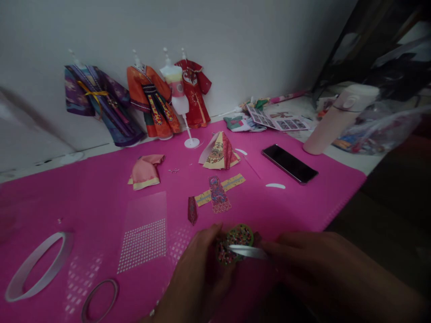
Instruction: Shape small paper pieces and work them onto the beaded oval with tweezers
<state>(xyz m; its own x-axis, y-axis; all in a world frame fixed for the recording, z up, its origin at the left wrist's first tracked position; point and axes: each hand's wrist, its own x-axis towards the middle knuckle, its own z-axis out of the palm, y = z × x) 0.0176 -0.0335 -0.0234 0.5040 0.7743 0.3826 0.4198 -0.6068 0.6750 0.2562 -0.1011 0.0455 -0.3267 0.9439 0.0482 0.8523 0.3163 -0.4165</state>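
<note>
My left hand [198,264] pinches a small dark piece of fabric [239,235] with multicoloured dots and a bright green edge. In my right hand [299,255] is a pair of scissors [248,251]; their pale blades lie across the patterned piece, and the handles are hidden in the fingers. Just beyond my hands lie a dark red tie-shaped piece [192,211], a yellow strip [235,181] and a purple patterned panel [218,197] crossing it. Farther back are a small cream and red skirt [218,154] and a pink doll garment [147,172].
Dressed doll stands, including a purple robe [101,101], line the wall beside a bare mannequin [180,101]. A phone [288,163] and pink bottle [340,119] stand right. On the pink mat [97,193] lie a sheet of white stickers [143,242] and tape rolls [40,264].
</note>
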